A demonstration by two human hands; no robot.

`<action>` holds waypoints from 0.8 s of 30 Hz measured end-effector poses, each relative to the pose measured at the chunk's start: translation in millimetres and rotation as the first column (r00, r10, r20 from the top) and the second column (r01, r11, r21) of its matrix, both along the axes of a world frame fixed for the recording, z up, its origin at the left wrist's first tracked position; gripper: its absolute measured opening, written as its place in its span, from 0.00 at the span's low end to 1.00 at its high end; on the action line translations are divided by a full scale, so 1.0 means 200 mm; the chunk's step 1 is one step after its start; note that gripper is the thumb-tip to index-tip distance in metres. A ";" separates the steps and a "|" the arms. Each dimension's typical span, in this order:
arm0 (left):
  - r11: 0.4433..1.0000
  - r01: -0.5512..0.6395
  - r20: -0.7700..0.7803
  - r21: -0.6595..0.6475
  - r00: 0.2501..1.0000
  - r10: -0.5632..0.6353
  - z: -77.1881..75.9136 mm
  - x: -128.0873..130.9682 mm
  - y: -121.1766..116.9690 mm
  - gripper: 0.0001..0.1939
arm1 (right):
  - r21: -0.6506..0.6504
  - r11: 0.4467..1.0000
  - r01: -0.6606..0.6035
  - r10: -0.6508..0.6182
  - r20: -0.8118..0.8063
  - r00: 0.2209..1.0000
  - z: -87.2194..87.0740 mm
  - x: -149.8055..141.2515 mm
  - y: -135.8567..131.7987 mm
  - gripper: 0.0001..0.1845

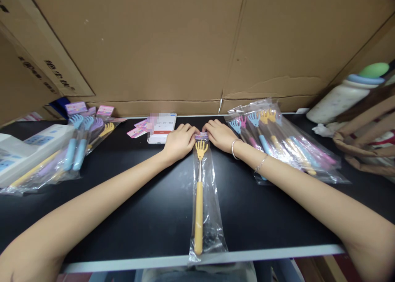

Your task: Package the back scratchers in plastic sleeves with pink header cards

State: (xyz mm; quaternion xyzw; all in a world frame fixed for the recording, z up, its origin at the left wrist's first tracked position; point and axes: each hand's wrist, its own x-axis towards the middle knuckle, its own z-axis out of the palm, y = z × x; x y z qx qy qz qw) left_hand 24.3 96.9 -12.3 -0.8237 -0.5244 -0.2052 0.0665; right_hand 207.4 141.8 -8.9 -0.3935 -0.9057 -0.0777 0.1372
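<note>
A yellow back scratcher (199, 216) lies in a clear plastic bag (213, 216) at the middle of the black table, its claw end pointing away from me and its handle near the front edge. Across the bag's top end sits a small pink and purple header card (202, 136). My left hand (181, 140) has its fingers closed on the card's left end. On the right end, the bent fingers of my right hand (219, 136) pinch the card too. Fingers partly cover both ends of the card.
Behind my left hand lie a phone (162, 127) and loose header cards (137, 129). Bagged back scratchers (274, 138) are spread at right; others with cards (82, 138) lie at left by a white box (40, 142). A bottle (342, 96) and brown bag (367, 138) stand far right.
</note>
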 end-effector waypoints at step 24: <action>1.000 -0.009 -0.034 0.007 0.999 0.009 0.01 0.00 0.00 0.12 | 0.012 1.000 0.002 -0.002 0.022 1.000 0.00 0.00 -0.01 0.14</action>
